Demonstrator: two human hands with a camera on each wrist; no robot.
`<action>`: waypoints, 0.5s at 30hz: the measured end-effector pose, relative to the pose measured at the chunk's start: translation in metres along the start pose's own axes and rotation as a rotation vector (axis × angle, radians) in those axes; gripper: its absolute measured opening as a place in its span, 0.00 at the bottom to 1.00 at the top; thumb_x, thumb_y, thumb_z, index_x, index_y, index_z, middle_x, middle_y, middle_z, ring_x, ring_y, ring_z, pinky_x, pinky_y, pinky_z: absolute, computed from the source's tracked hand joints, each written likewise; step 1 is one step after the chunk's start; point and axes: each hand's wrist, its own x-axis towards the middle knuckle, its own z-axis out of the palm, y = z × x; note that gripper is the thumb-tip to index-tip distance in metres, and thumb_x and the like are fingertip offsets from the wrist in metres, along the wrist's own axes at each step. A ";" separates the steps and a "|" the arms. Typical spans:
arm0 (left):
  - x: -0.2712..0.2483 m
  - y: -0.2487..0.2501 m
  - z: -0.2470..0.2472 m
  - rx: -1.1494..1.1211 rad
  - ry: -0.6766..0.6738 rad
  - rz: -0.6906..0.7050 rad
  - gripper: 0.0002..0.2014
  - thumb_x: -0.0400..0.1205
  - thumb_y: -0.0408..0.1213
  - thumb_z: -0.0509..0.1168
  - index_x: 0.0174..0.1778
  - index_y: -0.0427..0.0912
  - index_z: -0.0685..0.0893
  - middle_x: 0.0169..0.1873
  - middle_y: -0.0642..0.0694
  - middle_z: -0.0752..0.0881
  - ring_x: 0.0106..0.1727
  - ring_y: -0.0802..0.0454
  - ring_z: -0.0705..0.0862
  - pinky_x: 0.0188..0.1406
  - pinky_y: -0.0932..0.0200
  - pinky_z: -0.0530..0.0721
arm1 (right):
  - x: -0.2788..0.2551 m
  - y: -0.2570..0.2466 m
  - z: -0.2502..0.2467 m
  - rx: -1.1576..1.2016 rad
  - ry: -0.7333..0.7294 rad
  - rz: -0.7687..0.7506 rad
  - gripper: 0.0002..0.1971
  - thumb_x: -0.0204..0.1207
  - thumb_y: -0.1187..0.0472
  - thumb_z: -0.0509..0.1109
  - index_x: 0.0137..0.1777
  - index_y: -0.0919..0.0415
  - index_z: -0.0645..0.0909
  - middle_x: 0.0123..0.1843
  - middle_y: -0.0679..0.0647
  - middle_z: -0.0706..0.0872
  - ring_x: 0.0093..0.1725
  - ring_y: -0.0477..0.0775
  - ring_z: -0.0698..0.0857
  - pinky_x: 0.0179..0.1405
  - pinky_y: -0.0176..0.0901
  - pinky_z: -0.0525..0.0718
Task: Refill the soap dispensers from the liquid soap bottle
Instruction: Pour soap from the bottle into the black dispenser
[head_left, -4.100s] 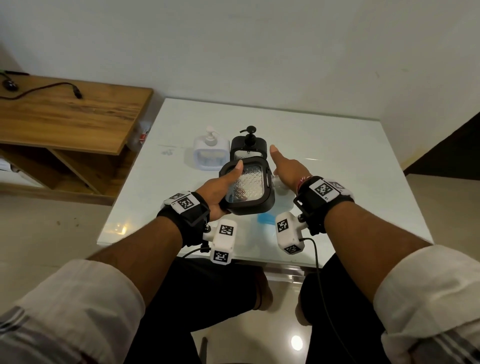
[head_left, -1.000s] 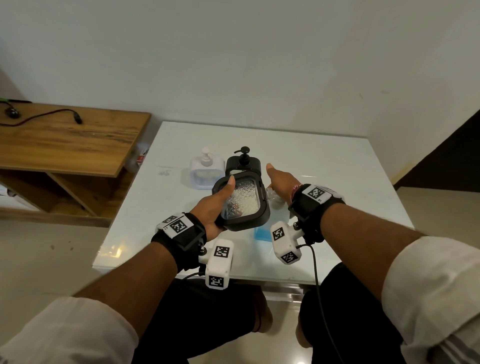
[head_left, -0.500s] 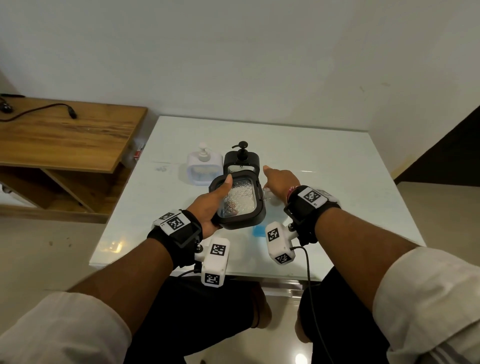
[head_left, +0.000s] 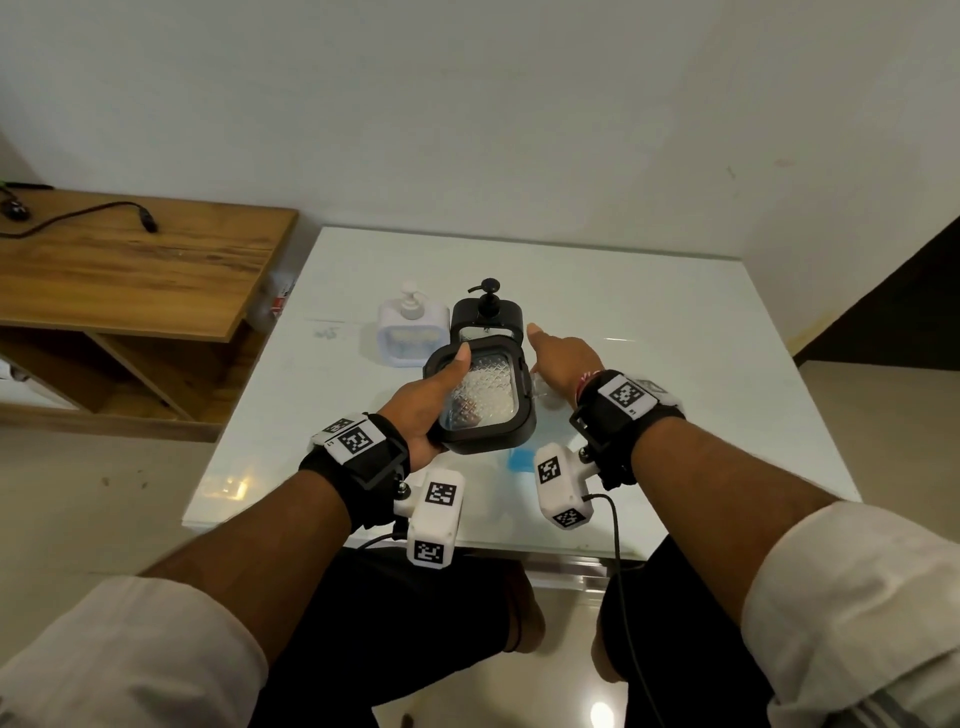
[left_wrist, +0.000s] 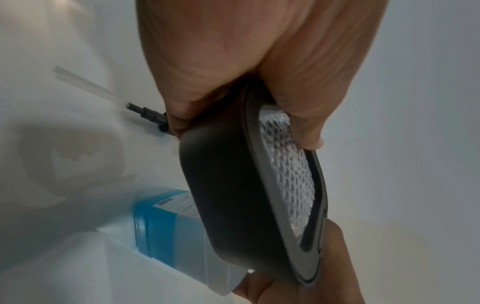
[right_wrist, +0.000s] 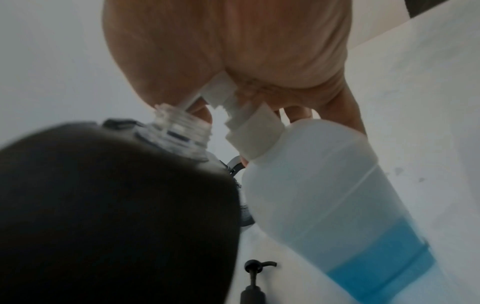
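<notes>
your left hand (head_left: 426, 410) grips the black dispenser (head_left: 480, 395); only the right wrist view shows your right hand (right_wrist: 233, 51) gripping the soap bottle (right_wrist: 324, 195), spout blurred.

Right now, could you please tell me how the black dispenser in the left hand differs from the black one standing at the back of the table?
The held black dispenser is lifted and tilted in the left hand; the standing black dispenser sits upright on the table, untouched. The held one has its pump off, leaving a bare threaded neck; the standing one has its pump fitted. Both are black, rounded-square bodies with a clear front window.
</notes>
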 end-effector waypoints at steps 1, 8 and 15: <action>0.000 0.000 0.000 0.001 0.006 0.002 0.24 0.84 0.54 0.68 0.69 0.41 0.85 0.62 0.40 0.91 0.63 0.42 0.90 0.62 0.44 0.87 | 0.001 0.001 0.002 -0.009 0.010 0.011 0.35 0.84 0.36 0.49 0.66 0.67 0.82 0.67 0.63 0.83 0.64 0.63 0.81 0.60 0.48 0.72; 0.000 -0.001 0.003 0.010 0.004 0.013 0.23 0.84 0.55 0.68 0.69 0.43 0.86 0.60 0.41 0.92 0.63 0.43 0.90 0.62 0.45 0.88 | -0.003 0.002 -0.006 0.053 -0.039 -0.017 0.38 0.84 0.34 0.46 0.69 0.66 0.80 0.72 0.63 0.80 0.68 0.63 0.78 0.68 0.50 0.70; 0.000 0.001 0.003 -0.011 -0.010 0.010 0.22 0.86 0.54 0.66 0.68 0.42 0.86 0.60 0.41 0.92 0.62 0.43 0.91 0.59 0.46 0.88 | -0.004 -0.003 -0.009 0.096 -0.077 -0.042 0.36 0.85 0.36 0.45 0.66 0.67 0.79 0.70 0.64 0.80 0.64 0.61 0.79 0.71 0.52 0.70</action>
